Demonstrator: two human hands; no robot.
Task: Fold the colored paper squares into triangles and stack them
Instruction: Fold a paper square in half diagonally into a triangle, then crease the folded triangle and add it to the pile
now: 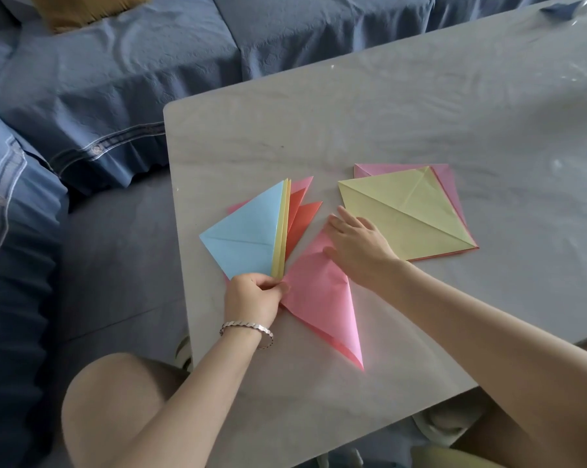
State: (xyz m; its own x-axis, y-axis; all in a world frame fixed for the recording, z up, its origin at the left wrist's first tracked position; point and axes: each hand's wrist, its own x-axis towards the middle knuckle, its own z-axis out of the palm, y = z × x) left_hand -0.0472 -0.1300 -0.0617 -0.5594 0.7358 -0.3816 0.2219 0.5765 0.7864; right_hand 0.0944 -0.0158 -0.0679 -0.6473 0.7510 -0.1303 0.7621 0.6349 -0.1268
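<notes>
Pink paper triangle [322, 309], is that the nearest sheet?
Yes. It lies folded on the grey table [420, 113], one sharp point towards the near edge and its far end under the right hand [356, 244].

How does that hand lie?
Flat, palm down, fingers straight and close together. It presses on the pink paper and grips nothing. Its fingertips reach just beside the yellow sheet [407, 217].

And the left hand [251, 298]?
Its thumb and curled fingers pinch the near corner of the folded stack [278, 238], just left of the pink triangle. A silver bracelet [248, 327] sits on that wrist.

What is in the stack?
A light blue triangle [245, 238] on top, yellow edges under it, then orange and pink points fanning out to the right. Whether the top layers are lifted off the table, I cannot tell.

Farther back?
The yellow sheet lies creased on a pile of squares to the right, with pink paper [451, 184] showing beyond it and a reddish edge along the near side.

Beyond the table?
A blue-covered sofa [116, 79] with a mustard cushion [82, 8].
</notes>
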